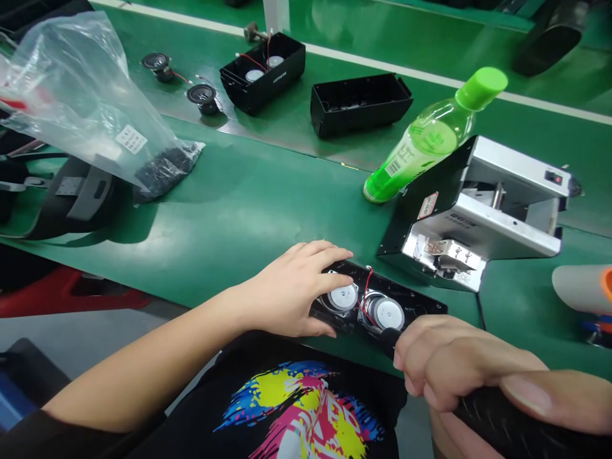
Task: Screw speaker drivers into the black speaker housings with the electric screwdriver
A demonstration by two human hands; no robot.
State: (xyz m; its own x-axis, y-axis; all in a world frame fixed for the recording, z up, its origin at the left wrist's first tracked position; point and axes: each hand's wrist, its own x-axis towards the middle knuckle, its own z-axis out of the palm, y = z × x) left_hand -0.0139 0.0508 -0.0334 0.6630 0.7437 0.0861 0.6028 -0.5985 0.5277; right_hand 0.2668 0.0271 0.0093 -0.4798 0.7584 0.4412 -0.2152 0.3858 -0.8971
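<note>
left hand flat (fingers spread), right hand fisted

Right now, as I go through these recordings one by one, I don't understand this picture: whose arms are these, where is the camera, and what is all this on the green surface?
The camera sits on a person's head and looks down at their own two bare hands; there is no robot. The left hand presses on a black speaker housing with two round speakers and red wires. The right hand grips a black power screwdriver, its tip at the housing. On the green bench lie a metal machine, a green bottle leaning on it, a plastic bag of small dark parts, two more housings and loose speakers farther back.
</note>
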